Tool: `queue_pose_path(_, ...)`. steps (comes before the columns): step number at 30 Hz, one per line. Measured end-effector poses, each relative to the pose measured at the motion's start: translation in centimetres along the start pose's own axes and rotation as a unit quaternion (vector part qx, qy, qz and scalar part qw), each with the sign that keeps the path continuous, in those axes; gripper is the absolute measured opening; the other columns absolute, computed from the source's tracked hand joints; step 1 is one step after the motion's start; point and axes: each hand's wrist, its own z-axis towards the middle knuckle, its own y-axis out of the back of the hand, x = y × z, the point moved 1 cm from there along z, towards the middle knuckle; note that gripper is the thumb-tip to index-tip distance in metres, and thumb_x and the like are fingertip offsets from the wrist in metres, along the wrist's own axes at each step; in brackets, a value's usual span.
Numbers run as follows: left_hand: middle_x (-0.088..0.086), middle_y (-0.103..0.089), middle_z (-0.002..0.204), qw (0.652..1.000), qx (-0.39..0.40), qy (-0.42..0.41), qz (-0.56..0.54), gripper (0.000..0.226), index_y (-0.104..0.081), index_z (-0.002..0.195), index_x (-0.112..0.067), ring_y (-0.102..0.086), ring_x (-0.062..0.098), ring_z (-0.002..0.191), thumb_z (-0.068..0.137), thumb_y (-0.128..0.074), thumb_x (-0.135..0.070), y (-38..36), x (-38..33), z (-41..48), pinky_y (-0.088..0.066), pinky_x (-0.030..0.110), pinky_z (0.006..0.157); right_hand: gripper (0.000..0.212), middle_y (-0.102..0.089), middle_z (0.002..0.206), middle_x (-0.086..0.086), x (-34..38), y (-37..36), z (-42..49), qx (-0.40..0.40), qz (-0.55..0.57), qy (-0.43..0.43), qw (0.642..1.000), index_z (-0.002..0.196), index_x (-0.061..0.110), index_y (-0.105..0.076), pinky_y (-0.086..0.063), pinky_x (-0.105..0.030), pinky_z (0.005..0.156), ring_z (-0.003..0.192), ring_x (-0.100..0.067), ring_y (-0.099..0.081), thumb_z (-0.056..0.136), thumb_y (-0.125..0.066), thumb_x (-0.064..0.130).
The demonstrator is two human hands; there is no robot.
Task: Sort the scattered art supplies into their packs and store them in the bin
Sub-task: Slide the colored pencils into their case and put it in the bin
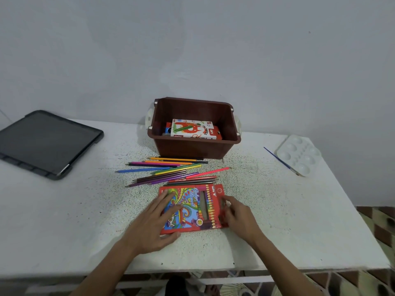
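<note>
Lying flat near the front edge of the desk [85,210], the red colour-pencil pack [192,207] is pinned under the left hand [156,223], forearm reaching in from below, grip wide with fingers spread straight across the cover and thumb at the near edge. Over on the flap end, the right hand [241,218] comes in at an angle, its fingers bent in a narrow grip on the pack's flap. Just beyond lie the loose pencils [171,170], then the brown bin [192,149] holding an oil pastels box [190,129], with a brush [282,162] beside a palette [299,154] far right and a tablet [47,142] far left.
</note>
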Motion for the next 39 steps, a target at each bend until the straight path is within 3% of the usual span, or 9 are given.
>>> queue_pose_path(3, -0.005, -0.011, 0.165, 1.0, 0.003, -0.003, -0.003, 0.071, -0.032, 0.15, -0.038, 0.0, 0.015, 0.152, 0.09, -0.044, -0.074, 0.0, 0.0, 0.1, -0.025, 0.038, 0.113, 0.041, -0.062, 0.083, 0.008, 0.8, 0.8, 1.5, 0.058, 0.008, -0.029, 0.998, 0.144, 0.022, -0.044, -0.052, -0.025, 0.072, 0.076, -0.013, -0.063, 0.103, -0.043, 0.019)
queue_pose_path(5, -0.005, -0.011, 0.165, 1.0, 0.004, -0.004, -0.005, 0.071, -0.032, 0.149, -0.038, 0.0, 0.014, 0.152, 0.09, -0.044, -0.073, 0.0, 0.0, 0.1, -0.025, 0.037, 0.113, 0.039, -0.06, 0.077, 0.012, 1.3, 1.3, 2.0, 0.089, 0.051, -0.038, 0.994, 0.142, 0.026, -0.046, -0.053, -0.033, 0.08, 0.073, -0.012, -0.062, 0.104, -0.042, 0.02)
queue_pose_path(10, -0.006, -0.012, 0.164, 1.0, 0.001, -0.005, -0.02, 0.07, -0.033, 0.148, -0.038, 0.0, 0.014, 0.152, 0.089, -0.046, -0.073, 0.1, 0.0, 0.1, -0.03, 0.032, 0.108, 0.026, -0.058, 0.066, -0.001, 2.7, 2.7, 2.4, 0.149, 0.188, -0.13, 0.962, 0.104, 0.034, -0.058, -0.038, -0.017, 0.046, 0.051, -0.009, -0.049, 0.102, -0.044, 0.012)
queue_pose_path(13, -0.008, -0.01, 0.164, 1.0, 0.004, 0.001, -0.022, 0.07, -0.032, 0.149, -0.039, 0.002, 0.012, 0.152, 0.089, -0.045, -0.074, 0.1, 0.0, 0.1, -0.03, 0.033, 0.108, 0.022, -0.06, 0.072, -0.002, 2.4, 2.7, 2.7, 0.161, 0.193, -0.159, 0.955, 0.091, 0.019, -0.061, -0.036, -0.017, 0.046, 0.051, -0.007, -0.048, 0.099, -0.045, 0.006)
queue_pose_path(17, -0.007, -0.011, 0.164, 1.0, 0.007, -0.002, -0.01, 0.069, -0.032, 0.149, -0.039, 0.0, 0.013, 0.152, 0.09, -0.045, -0.073, -0.1, 0.1, 0.1, -0.024, 0.038, 0.115, 0.027, -0.062, 0.073, -0.007, 2.0, 2.0, 2.7, 0.146, 0.252, -0.175, 0.941, 0.082, 0.018, -0.064, -0.039, -0.021, 0.05, 0.056, -0.012, -0.052, 0.094, -0.046, 0.001)
queue_pose_path(24, -0.007, -0.012, 0.164, 1.0, 0.013, -0.001, -0.003, 0.069, -0.03, 0.149, -0.039, 0.0, 0.012, 0.152, 0.09, -0.045, -0.073, -0.2, 0.2, 0.0, -0.019, 0.043, 0.117, 0.021, -0.069, 0.076, -0.01, 2.3, 1.2, 2.2, 0.117, 0.373, -0.198, 0.899, 0.087, 0.006, -0.057, -0.046, -0.027, 0.054, 0.063, -0.018, -0.063, 0.092, -0.04, -0.005)
queue_pose_path(32, -0.007, -0.013, 0.164, 1.0, 0.015, 0.007, -0.002, 0.069, -0.03, 0.149, -0.04, -0.003, 0.012, 0.152, 0.09, -0.045, -0.073, -0.1, 0.0, 0.0, -0.019, 0.043, 0.117, 0.013, -0.067, 0.065, 0.001, 2.1, 1.1, 1.4, 0.0, 0.28, -0.188, 0.941, 0.089, 0.008, -0.062, -0.046, -0.023, 0.052, 0.051, -0.009, -0.057, 0.096, -0.057, 0.017)
queue_pose_path(36, -0.006, -0.012, 0.165, 1.0, 0.025, 0.009, 0.002, 0.07, -0.031, 0.149, -0.039, -0.003, 0.014, 0.152, 0.09, -0.045, -0.072, -0.1, 0.0, 0.0, -0.016, 0.037, 0.122, 0.015, -0.07, 0.076, 0.009, 2.7, 0.6, 0.5, -0.046, 0.155, -0.114, 0.98, 0.083, 0.015, -0.069, -0.05, -0.024, 0.06, 0.066, -0.005, -0.065, 0.093, -0.058, 0.02)
queue_pose_path(39, -0.004, -0.011, 0.165, 0.999, 0.034, 0.01, 0.016, 0.07, -0.031, 0.15, -0.037, -0.002, 0.015, 0.152, 0.09, -0.044, -0.071, 0.1, -0.1, 0.1, -0.004, 0.029, 0.121, 0.017, -0.068, 0.086, 0.012, 2.8, 0.0, 0.3, -0.006, 0.097, -0.057, 0.994, 0.089, 0.022, -0.07, -0.051, -0.024, 0.069, 0.077, -0.006, -0.064, 0.093, -0.056, 0.014)
